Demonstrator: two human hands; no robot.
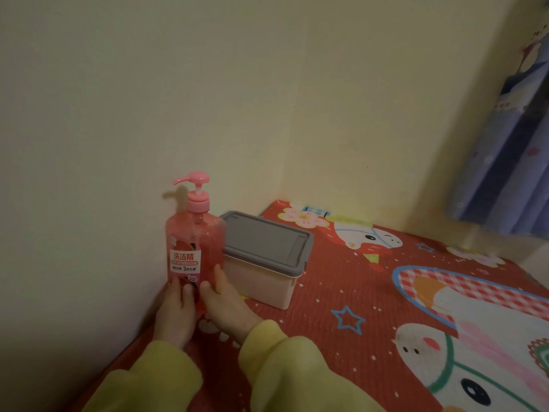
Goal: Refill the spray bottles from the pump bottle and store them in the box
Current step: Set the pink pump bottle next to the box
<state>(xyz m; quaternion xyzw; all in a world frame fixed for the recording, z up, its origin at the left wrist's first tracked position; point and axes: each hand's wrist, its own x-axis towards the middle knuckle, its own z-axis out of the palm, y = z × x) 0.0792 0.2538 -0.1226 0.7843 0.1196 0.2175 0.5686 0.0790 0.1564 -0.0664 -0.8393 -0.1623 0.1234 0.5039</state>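
A pink pump bottle [193,242] with a pink pump head and a white label stands upright close to the wall at the left. My left hand [175,310] and my right hand [225,304] both wrap around its lower part, one on each side. Right beside the bottle, to its right, sits the box [261,286], a pale tub with a grey lid [267,242] closed on top. No spray bottle is in view.
Everything rests on a red cloth [341,292] printed with cartoon animals and stars. A plain yellowish wall runs along the left and back. A purple patterned curtain [511,138] hangs at the upper right.
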